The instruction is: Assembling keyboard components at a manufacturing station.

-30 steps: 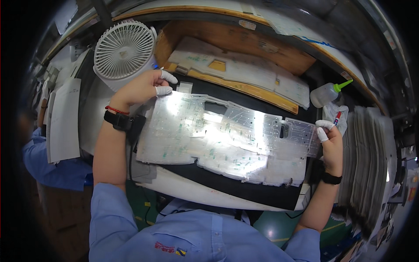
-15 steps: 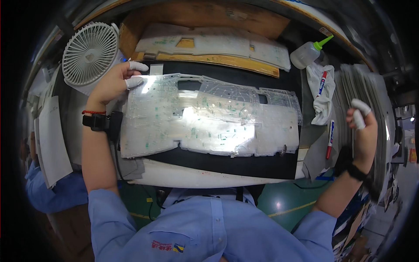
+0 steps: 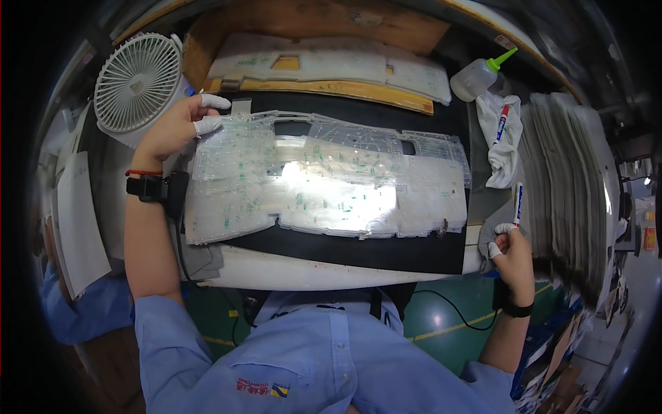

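Observation:
A stack of clear plastic sheets with green markings [image 3: 231, 200] lies on a black mat [image 3: 365, 257] before me. At its far left corner is my left hand [image 3: 176, 127], thumb and index finger apart, both in white finger covers. The thumb rests by the sheet's edge. My right hand [image 3: 514, 259] is down at the right, its covered thumb and index finger closed on a grey cloth [image 3: 487, 238]. A marker [image 3: 518, 203] lies on that cloth; my fingers hide its lower end.
A white fan [image 3: 138, 83] stands at the far left. More sheets [image 3: 331, 58] lie beyond the mat. At the right are a squeeze bottle [image 3: 472, 79] with a green nozzle, a white cloth [image 3: 498, 165] with a red marker [image 3: 502, 123] on it, and a tall row of grey sheets [image 3: 569, 186].
My right hand has come down and left from above the grey sheets to the grey cloth beside the marker. My left hand stays at the stack's corner. The whole view has shifted slightly.

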`<action>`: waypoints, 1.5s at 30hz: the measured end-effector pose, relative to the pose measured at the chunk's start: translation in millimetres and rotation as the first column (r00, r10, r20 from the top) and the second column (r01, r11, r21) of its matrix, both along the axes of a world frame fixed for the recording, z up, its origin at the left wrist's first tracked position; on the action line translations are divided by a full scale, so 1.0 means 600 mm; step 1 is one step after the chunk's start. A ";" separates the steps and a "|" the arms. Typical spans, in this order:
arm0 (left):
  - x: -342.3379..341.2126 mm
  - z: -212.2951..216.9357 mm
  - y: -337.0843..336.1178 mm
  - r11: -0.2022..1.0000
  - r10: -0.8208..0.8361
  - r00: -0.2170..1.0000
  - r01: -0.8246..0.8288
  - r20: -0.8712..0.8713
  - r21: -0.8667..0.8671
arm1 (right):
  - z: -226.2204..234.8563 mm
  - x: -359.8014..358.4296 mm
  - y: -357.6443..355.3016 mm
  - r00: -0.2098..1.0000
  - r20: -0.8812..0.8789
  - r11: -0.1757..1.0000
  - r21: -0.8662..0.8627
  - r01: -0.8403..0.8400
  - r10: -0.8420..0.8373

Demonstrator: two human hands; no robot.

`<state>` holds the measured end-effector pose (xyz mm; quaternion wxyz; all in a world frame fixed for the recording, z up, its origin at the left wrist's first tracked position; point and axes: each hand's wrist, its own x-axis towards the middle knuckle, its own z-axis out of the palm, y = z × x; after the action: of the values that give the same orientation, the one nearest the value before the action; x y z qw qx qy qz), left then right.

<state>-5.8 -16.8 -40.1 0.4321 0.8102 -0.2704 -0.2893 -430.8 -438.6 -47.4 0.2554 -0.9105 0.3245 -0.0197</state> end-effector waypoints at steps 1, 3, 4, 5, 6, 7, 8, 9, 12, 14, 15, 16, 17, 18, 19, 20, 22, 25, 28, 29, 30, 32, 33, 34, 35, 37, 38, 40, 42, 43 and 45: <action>0.001 0.000 0.000 1.000 -0.001 1.000 0.001 0.002 -0.002 | -0.002 0.002 0.002 1.000 0.000 1.000 -0.013 0.009 -0.009; 0.001 -0.002 0.000 1.000 -0.007 1.000 0.006 -0.018 -0.017 | -0.019 0.000 -0.001 0.996 0.057 0.995 0.073 0.064 -0.068; 0.002 -0.003 0.001 1.000 -0.007 1.000 0.007 -0.017 -0.020 | -0.023 0.001 0.000 0.986 0.106 0.980 0.164 0.112 -0.130; 0.003 -0.003 0.001 1.000 -0.012 1.000 0.012 -0.012 -0.019 | -0.020 0.002 0.004 0.986 0.107 0.981 0.161 0.112 -0.130; 0.003 -0.004 0.002 1.000 -0.017 1.000 0.017 -0.007 -0.018 | -0.015 0.010 0.017 0.974 0.134 0.943 0.302 0.137 -0.185; 0.003 -0.005 0.003 1.000 -0.016 1.000 0.016 -0.007 -0.020 | -0.013 0.016 0.027 0.958 0.152 0.886 0.438 0.154 -0.242; 0.003 -0.005 0.003 1.000 -0.014 1.000 0.014 -0.001 -0.017 | -0.014 0.020 0.033 0.952 0.176 0.865 0.482 0.139 -0.251; 0.003 -0.005 0.003 1.000 -0.012 1.000 0.012 0.006 -0.013 | -0.007 0.026 0.037 0.952 0.177 0.867 0.479 0.138 -0.249; 0.000 0.001 0.001 1.000 -0.014 1.000 0.014 -0.004 -0.007 | 0.005 0.029 0.016 0.875 0.339 0.905 0.367 0.214 -0.345; -0.001 0.003 0.002 1.000 -0.024 1.000 0.024 0.005 -0.002 | -0.008 0.024 -0.038 0.931 0.267 0.959 -0.064 0.276 -0.250; 0.000 0.003 0.002 0.999 -0.034 0.999 0.034 0.015 0.001 | -0.009 0.031 -0.050 0.963 0.203 0.926 -0.297 0.231 -0.175; 0.000 0.003 0.002 1.000 -0.029 0.999 0.029 0.017 -0.003 | -0.006 0.034 -0.053 0.964 0.205 0.926 -0.301 0.227 -0.169; 0.000 0.002 0.001 0.999 -0.028 1.000 0.028 -0.001 -0.021 | -0.001 0.038 -0.053 0.972 0.119 0.956 -0.192 0.222 -0.202; -0.002 0.000 0.003 0.999 -0.024 0.999 0.024 -0.020 -0.037 | 0.003 0.046 -0.053 0.975 0.028 0.972 -0.079 0.221 -0.219; -0.002 -0.001 0.003 0.999 -0.016 1.000 0.015 -0.019 -0.041 | 0.004 0.044 -0.062 0.977 0.030 0.974 -0.082 0.213 -0.211; -0.001 -0.001 0.002 0.999 -0.016 1.000 0.015 -0.020 -0.042 | 0.004 0.036 -0.079 0.976 0.046 0.971 -0.095 0.218 -0.215; -0.001 -0.003 0.003 0.999 -0.008 1.000 0.008 -0.021 -0.043 | 0.051 0.060 -0.047 0.945 0.060 0.947 0.034 0.321 -0.322; 0.001 -0.007 0.006 0.999 0.010 0.999 -0.011 -0.033 -0.044 | 0.075 0.056 -0.082 0.959 0.164 0.973 0.037 0.228 -0.231; 0.003 -0.006 0.004 0.999 -0.005 1.000 0.004 -0.027 -0.037 | 0.094 0.102 -0.094 0.963 0.266 0.958 -0.285 0.035 0.044; 0.004 -0.008 0.005 0.999 -0.011 0.999 0.010 -0.035 -0.036 | 0.101 0.129 -0.094 0.938 0.259 0.874 -0.478 -0.082 0.230; 0.006 -0.009 0.006 0.999 -0.018 0.999 0.017 -0.044 -0.037 | 0.108 0.162 -0.090 0.910 0.191 0.787 -0.585 -0.196 0.369; 0.003 -0.007 0.007 0.999 -0.017 0.998 0.015 -0.053 -0.048 | 0.110 0.222 -0.104 0.863 0.113 0.673 -0.678 -0.296 0.493; 0.002 -0.007 0.007 0.998 -0.015 0.998 0.011 -0.066 -0.058 | 0.099 0.248 -0.119 0.854 0.005 0.610 -0.702 -0.368 0.520; 0.002 -0.006 0.006 0.998 -0.018 0.998 0.014 -0.063 -0.060 | 0.091 0.265 -0.131 0.837 -0.106 0.543 -0.716 -0.438 0.536; 0.001 -0.004 0.004 0.998 -0.019 0.998 0.015 -0.060 -0.063 | 0.084 0.276 -0.140 0.839 -0.105 0.542 -0.719 -0.435 0.534; 0.001 -0.005 0.004 0.998 -0.009 0.998 0.005 -0.055 -0.065 | 0.073 0.300 -0.148 0.834 -0.109 0.495 -0.761 -0.421 0.541; 0.002 -0.006 0.003 0.998 -0.018 0.998 0.014 -0.056 -0.069 | 0.074 0.304 -0.152 0.842 -0.039 0.558 -0.733 -0.390 0.537; 0.004 -0.010 0.005 0.998 -0.012 0.998 0.008 -0.058 -0.070 | 0.086 0.312 -0.143 0.836 0.132 0.666 -0.676 -0.316 0.532; 0.006 -0.011 0.006 0.997 -0.015 0.998 0.010 -0.060 -0.078 | 0.116 0.317 -0.126 0.822 0.381 0.859 -0.457 -0.231 0.423; 0.005 -0.008 0.006 0.997 -0.015 0.998 0.010 -0.060 -0.075 | 0.123 0.321 -0.122 0.803 0.482 0.925 -0.314 -0.214 0.350; 0.002 -0.001 0.003 0.997 -0.021 0.998 0.017 -0.060 -0.081 | 0.140 0.329 -0.092 0.776 0.597 0.979 -0.118 -0.167 0.205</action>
<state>-4.6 -14.9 -40.6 0.4695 0.7805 -0.2762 -0.3069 -233.6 -493.6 36.4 0.3196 -0.8908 0.1335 -0.2943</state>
